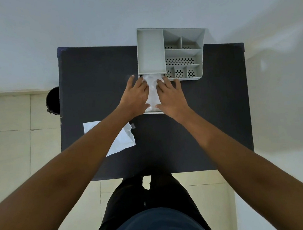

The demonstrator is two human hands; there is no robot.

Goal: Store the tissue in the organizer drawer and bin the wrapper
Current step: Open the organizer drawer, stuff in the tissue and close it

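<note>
The white tissue (152,92) is sitting in the pulled-out drawer (151,112) at the organizer's (170,54) six o'clock. Both hands are pressing it flat, left hand (135,96) and right hand (170,95) with fingers spread, not gripping. The wrapper (125,138) is lying at the drawer's seven o'clock on the black table (93,79); the bin (52,100) is standing at nine.

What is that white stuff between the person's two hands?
The tissue, lying in the pulled-out organizer drawer, between the left hand and right hand in the head view.
</note>
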